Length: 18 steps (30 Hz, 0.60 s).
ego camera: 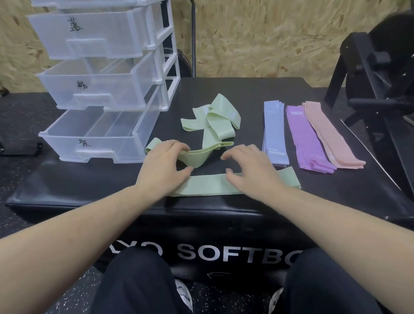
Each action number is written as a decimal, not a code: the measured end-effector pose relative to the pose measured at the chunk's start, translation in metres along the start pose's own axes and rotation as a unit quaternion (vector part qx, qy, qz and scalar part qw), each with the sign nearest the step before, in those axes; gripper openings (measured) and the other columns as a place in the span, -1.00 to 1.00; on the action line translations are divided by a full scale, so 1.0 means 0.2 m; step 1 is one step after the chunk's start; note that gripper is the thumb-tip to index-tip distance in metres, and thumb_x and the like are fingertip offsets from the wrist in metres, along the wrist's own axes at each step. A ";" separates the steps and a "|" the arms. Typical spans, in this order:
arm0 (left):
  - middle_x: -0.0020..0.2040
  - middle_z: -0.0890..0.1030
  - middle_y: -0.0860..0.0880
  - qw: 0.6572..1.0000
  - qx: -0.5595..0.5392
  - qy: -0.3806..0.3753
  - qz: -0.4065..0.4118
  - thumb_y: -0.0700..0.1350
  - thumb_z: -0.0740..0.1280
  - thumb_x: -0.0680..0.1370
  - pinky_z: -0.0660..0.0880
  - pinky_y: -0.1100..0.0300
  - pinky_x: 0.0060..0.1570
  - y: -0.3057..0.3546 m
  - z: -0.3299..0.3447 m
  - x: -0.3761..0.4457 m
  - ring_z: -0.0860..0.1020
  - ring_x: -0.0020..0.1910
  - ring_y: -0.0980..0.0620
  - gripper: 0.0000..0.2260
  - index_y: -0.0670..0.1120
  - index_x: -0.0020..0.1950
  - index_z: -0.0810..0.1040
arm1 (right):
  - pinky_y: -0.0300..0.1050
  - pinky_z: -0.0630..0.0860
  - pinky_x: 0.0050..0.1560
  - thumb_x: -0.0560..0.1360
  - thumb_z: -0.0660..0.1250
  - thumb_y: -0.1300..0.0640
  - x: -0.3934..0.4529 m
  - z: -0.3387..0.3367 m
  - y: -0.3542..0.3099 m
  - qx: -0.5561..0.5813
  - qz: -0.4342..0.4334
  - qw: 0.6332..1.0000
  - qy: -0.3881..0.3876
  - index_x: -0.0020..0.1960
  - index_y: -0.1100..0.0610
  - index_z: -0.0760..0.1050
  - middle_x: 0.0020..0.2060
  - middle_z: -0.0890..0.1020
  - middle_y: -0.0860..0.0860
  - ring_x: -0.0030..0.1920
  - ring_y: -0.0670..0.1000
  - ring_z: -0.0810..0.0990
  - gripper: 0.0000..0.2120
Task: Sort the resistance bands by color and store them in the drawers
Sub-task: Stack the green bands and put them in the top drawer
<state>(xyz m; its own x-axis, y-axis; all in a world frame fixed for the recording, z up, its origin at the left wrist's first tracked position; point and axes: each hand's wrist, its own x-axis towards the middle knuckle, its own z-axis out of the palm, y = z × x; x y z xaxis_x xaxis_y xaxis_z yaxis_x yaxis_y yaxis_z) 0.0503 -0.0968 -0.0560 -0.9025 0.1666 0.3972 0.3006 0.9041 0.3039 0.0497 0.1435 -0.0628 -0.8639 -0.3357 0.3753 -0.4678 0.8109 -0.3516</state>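
Left hand pinches a looped green band mid-worktop; right hand hovers, fingers loosely curled, holding nothing, above the flattened green band. Best to smooth the loop flat and stack it squarely there before drawers.

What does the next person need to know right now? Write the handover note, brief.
Left hand: grips a loose green band.
Right hand: fingers curled, resting on the flat green band at the front; no clear grip.
More green bands lie tangled mid-box.
Blue stack, purple stack and pink stack lie sorted on the right.
The lower drawers stand pulled out; no bands visible inside.
Done: three colors stacked.
Left: flatten and stack green, then put each color in a drawer.
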 end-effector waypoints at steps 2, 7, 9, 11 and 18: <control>0.24 0.56 0.05 1.000 0.020 0.000 0.009 0.03 0.44 0.48 0.36 0.08 0.32 0.00 0.02 0.04 0.45 0.30 0.01 -0.61 -0.01 0.28 0.54 | 0.01 0.36 0.17 0.51 0.33 0.07 0.03 0.06 -0.02 0.007 0.020 1.000 0.012 0.27 -0.02 0.51 0.21 0.54 -0.13 0.21 0.01 0.42 -0.67; 0.19 0.59 0.05 0.999 0.023 -0.036 0.009 0.06 0.40 0.53 0.14 0.01 0.48 0.05 0.05 0.12 0.46 0.29 0.00 -0.56 0.02 0.39 0.47 | -0.11 0.25 0.11 0.47 0.34 0.09 0.06 0.14 -0.02 0.016 0.043 0.998 0.043 0.30 -0.02 0.47 0.28 0.48 -0.13 0.25 -0.01 0.38 -0.61; 0.09 0.59 0.06 0.998 0.022 -0.065 0.006 0.05 0.36 0.55 0.27 0.04 0.37 0.09 0.06 0.14 0.51 0.17 -0.04 -0.62 0.06 0.37 0.50 | -0.11 0.25 0.13 0.46 0.34 0.10 0.05 0.15 0.00 0.027 0.053 0.997 0.056 0.30 -0.01 0.46 0.29 0.48 -0.13 0.25 -0.01 0.38 -0.60; -0.02 0.55 0.09 0.995 0.007 -0.100 -0.009 0.06 0.31 0.58 0.41 0.08 0.08 0.11 0.06 0.14 0.52 0.04 -0.01 -0.77 0.13 0.23 0.58 | -0.09 0.30 0.17 0.45 0.34 0.12 0.04 0.17 0.02 0.041 0.063 0.994 0.077 0.29 0.00 0.46 0.27 0.49 -0.12 0.25 -0.01 0.40 -0.59; -0.13 0.57 0.14 0.992 -0.100 -0.057 -0.047 0.01 0.31 0.59 0.40 0.16 -0.15 0.20 -0.02 0.18 0.51 -0.11 0.12 -0.89 0.07 0.02 0.62 | -0.06 0.34 0.25 0.48 0.36 0.08 0.00 0.15 -0.01 0.127 0.077 0.980 0.134 0.25 0.04 0.45 0.15 0.53 -0.13 0.17 -0.06 0.43 -0.65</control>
<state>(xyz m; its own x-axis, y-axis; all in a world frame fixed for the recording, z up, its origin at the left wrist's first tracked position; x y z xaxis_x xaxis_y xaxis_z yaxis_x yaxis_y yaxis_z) 0.0308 -0.0569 -0.0251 -0.9550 0.1381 0.2625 0.2578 0.8240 0.5046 0.0443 0.1278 -0.0875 -0.8637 -0.0523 0.5012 -0.3961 0.6853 -0.6111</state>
